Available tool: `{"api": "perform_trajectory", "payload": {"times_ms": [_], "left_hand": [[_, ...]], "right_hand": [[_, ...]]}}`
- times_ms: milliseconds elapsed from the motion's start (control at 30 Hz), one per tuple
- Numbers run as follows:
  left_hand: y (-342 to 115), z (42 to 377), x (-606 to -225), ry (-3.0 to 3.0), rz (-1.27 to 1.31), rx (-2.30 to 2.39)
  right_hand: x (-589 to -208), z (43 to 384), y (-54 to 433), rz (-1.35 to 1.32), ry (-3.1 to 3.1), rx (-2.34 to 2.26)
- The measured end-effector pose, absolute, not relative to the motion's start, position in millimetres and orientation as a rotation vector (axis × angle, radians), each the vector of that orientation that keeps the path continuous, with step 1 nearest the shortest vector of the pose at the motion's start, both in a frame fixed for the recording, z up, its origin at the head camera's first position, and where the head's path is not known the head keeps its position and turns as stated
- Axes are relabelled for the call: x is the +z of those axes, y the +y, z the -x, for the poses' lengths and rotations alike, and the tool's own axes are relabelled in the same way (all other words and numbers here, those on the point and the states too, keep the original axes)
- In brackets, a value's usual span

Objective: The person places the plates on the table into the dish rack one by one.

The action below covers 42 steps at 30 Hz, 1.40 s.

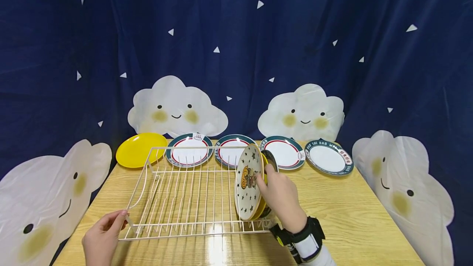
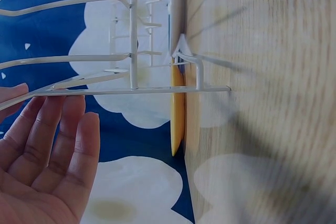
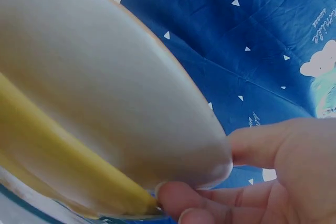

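A white wire dish rack (image 1: 181,233) stands on the wooden table. At its right end several plates are upright, the leftmost a white plate (image 1: 248,192) with stars and an orange cartoon print. My right hand (image 1: 282,196) pinches that plate's rim between thumb and fingers; its pale underside (image 3: 121,77) fills much of the right wrist view. Just behind it are a yellow plate (image 3: 68,150) and a dark-rimmed plate (image 1: 273,161). At the rack's front left corner my left hand (image 1: 103,237) grips the wire frame, thumb on top, its fingers (image 2: 47,140) against the wire.
Along the table's back edge lie a yellow plate (image 1: 138,151) and several white plates with dark green rims, such as the rightmost plate (image 1: 327,159). A dark blue curtain (image 1: 236,32) with cloud prints hangs behind and beside the table (image 1: 351,225).
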<state>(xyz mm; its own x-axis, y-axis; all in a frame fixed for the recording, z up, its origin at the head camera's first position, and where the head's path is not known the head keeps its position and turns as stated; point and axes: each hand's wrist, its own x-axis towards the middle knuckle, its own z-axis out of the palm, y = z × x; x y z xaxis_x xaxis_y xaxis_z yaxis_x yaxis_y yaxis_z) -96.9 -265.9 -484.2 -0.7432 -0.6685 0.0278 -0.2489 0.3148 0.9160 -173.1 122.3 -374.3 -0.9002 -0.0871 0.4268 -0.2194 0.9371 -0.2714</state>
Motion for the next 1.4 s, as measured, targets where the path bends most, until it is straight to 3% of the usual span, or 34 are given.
{"api": "perform_trajectory", "payload": {"times_ms": [400,767,1400], "left_hand": [[-265.4,94.6,-484.1,-2.194,-0.863,-1.444],[-266.1,94.3,-483.8,-2.185,-0.896,-1.452],[-264.6,97.9,-482.6,-2.142,-0.853,-1.474]], "right_hand": [[-375.9,169.4,140.4,-0.302,-2.566,0.556],[-383.8,188.8,193.9,-0.181,-2.535,0.76],[-484.4,271.4,270.9,0.278,-2.69,1.641]]}}
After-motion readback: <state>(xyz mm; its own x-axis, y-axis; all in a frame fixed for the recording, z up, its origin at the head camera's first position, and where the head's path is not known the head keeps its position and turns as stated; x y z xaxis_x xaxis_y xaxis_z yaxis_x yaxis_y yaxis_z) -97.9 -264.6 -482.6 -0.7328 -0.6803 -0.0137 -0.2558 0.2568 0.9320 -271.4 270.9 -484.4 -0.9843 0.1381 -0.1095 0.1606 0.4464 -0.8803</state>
